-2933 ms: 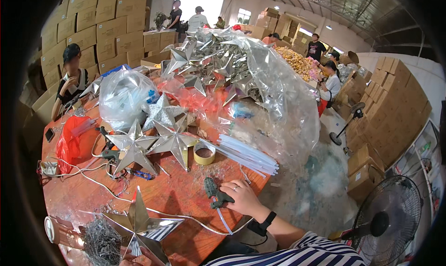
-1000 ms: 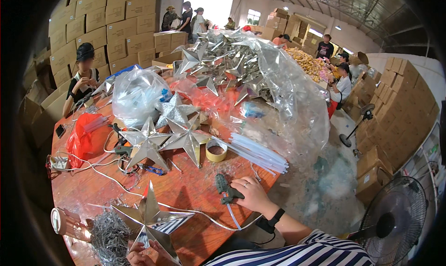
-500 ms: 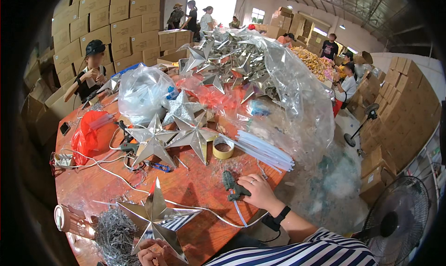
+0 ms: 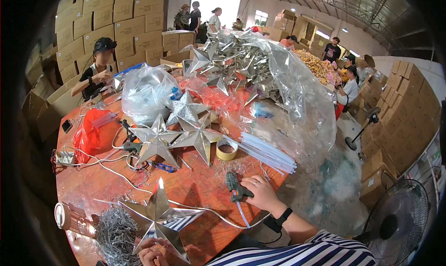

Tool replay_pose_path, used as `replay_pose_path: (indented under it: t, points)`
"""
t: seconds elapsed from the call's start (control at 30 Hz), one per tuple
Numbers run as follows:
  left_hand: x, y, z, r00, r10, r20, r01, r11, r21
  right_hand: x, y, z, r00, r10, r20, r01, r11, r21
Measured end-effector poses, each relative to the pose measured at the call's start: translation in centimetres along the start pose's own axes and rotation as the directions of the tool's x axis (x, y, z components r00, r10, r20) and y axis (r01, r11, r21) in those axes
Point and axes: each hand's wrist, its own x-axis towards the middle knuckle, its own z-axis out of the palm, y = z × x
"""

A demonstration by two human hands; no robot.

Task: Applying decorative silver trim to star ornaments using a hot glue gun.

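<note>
My right hand (image 4: 260, 190) is closed around the handle of a dark green hot glue gun (image 4: 231, 182) low over the table's right side. A translucent glue stick (image 4: 242, 214) sticks out of the gun's back end, beside its white cord. At the near edge, my left hand (image 4: 152, 254) grips the lower part of a shiny silver star (image 4: 160, 212); some of its fingers are hidden by the star. Beside that star lies a tangled heap of silver tinsel (image 4: 115, 236).
On the orange table (image 4: 195, 182) are silver stars (image 4: 197, 138), a tape roll (image 4: 226, 149), glue sticks (image 4: 267, 154), another glue gun (image 4: 132, 146) and a red bag (image 4: 88, 138). A plastic-covered pile of stars (image 4: 237, 61) rises behind. A fan (image 4: 395, 224) stands right. A co-worker (image 4: 98, 73) sits far left.
The view has shifted slightly. My hands keep the same holds on the glue gun and the star. The co-worker at the far left has lowered a hand a little.
</note>
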Motion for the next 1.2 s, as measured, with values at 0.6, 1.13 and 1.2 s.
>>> replay_pose_path:
  t: [0.6,1.13,1.2]
  points:
    - [-0.2,-0.7,0.1,1.000,0.029,0.011,-0.029,0.999,0.017,0.0,0.0,0.3,1.000,-0.001,0.003,0.001,1.000,-0.007]
    - [0.1,0.2,0.1,0.999,-0.037,-0.009,0.038,0.996,0.082,0.4,0.1,-0.3,0.999,-0.044,-0.031,0.045,0.999,0.021]
    - [0.1,0.2,0.1,0.998,-0.057,-0.023,0.059,0.994,0.096,1.3,-0.5,-1.2,0.992,-0.055,-0.115,0.061,0.997,0.047]
